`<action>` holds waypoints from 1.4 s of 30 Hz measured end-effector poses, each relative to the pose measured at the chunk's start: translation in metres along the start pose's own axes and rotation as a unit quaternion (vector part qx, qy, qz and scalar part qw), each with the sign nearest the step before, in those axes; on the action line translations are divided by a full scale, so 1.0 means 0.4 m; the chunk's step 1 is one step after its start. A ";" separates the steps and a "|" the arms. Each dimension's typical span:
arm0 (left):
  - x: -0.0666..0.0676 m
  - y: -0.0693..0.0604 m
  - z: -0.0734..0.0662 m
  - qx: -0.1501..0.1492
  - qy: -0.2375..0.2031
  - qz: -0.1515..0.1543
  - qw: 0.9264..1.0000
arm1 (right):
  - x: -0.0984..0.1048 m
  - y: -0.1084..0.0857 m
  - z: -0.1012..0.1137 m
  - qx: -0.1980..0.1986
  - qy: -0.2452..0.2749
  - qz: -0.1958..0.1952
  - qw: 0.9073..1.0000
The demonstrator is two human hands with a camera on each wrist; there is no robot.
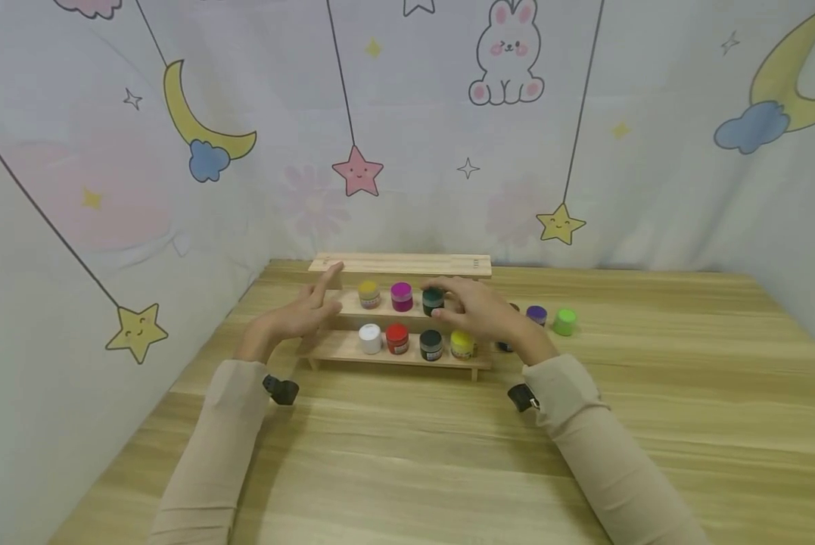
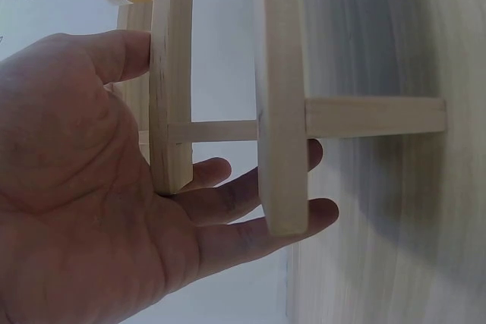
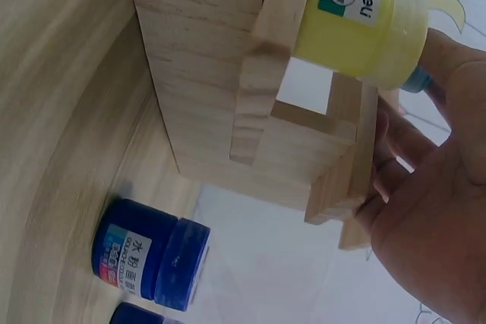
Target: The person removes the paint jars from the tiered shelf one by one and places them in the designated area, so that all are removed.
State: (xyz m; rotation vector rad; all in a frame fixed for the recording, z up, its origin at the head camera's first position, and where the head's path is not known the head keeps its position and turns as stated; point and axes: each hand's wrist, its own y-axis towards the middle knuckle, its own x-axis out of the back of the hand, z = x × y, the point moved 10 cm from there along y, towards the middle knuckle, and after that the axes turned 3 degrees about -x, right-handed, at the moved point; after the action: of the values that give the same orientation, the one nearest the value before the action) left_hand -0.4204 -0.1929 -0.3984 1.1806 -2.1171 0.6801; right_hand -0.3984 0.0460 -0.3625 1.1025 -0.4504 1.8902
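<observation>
A tiered wooden rack (image 1: 400, 263) stands at the back of the table. My left hand (image 1: 287, 314) holds its left end, the thumb on a shelf and the fingers behind the boards in the left wrist view. On the middle tier are an ochre paint jar (image 1: 369, 296), a magenta jar (image 1: 402, 297) and a dark green jar (image 1: 432, 305). My right hand (image 1: 485, 309) pinches the dark green jar, partly covering it. The lower tier carries a white jar (image 1: 369, 340), a red jar (image 1: 397, 340), a dark jar (image 1: 430, 347) and a yellow jar (image 1: 461, 347).
Right of the rack, a purple-lidded jar (image 1: 536, 315) and a light green jar (image 1: 565, 323) stand on the wooden table (image 1: 407, 454). A dark blue jar (image 3: 140, 254) is near the rack's right end. A patterned curtain (image 1: 421, 219) hangs behind.
</observation>
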 end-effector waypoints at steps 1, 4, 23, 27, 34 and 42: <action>0.000 -0.001 0.000 -0.001 0.002 0.000 1.000 | 0.001 -0.002 0.000 0.001 0.011 0.004 1.000; 0.000 0.002 0.004 -0.003 0.006 -0.001 1.000 | 0.004 -0.005 -0.006 0.003 0.042 0.017 0.999; -0.001 0.006 0.008 -0.003 0.006 -0.004 1.000 | 0.054 -0.039 -0.061 -0.030 0.069 0.060 0.995; -0.004 0.005 0.008 0.001 0.000 -0.004 1.000 | 0.065 -0.050 -0.071 -0.033 0.067 0.070 0.995; -0.003 0.007 0.009 -0.002 -0.001 -0.008 1.000 | 0.087 -0.067 -0.088 -0.058 0.047 0.076 0.994; -0.002 0.005 0.006 0.000 -0.002 -0.005 1.000 | 0.113 -0.081 -0.100 -0.062 0.038 0.073 0.995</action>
State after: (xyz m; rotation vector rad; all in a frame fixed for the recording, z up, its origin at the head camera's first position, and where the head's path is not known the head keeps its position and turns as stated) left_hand -0.4226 -0.1931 -0.4011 1.1928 -2.1136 0.6724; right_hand -0.4021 0.1132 -0.3501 0.9334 -0.6109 1.9945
